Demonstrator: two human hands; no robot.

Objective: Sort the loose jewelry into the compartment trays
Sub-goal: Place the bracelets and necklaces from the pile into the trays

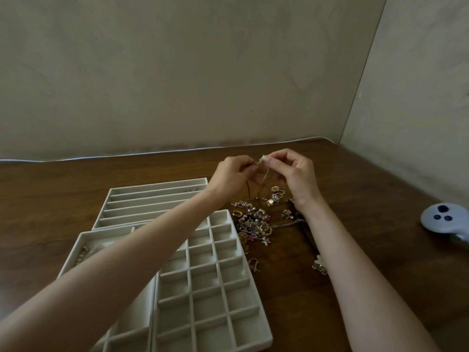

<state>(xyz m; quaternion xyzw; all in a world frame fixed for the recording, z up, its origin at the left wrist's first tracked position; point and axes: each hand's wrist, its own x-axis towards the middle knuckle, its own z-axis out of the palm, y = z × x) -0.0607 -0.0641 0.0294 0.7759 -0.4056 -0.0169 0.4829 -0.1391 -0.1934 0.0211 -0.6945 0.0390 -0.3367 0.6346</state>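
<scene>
2 hands: L hand [232, 177] + R hand [297, 175] pinch chain [265, 177] above jewelry pile [256, 222]; trays [215, 252] at pile's 8 o'clock.

Dim, soft light; edges bowed, detail perhaps slightly blurred.

Dark brown wooden tabletop [368, 189] fills the lower frame; mottled beige walls [177, 72] meet in a corner at upper right.

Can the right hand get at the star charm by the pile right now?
Likely not yet: the right hand pinches a necklace with the left hand; nothing covers the star charm itself.
</scene>
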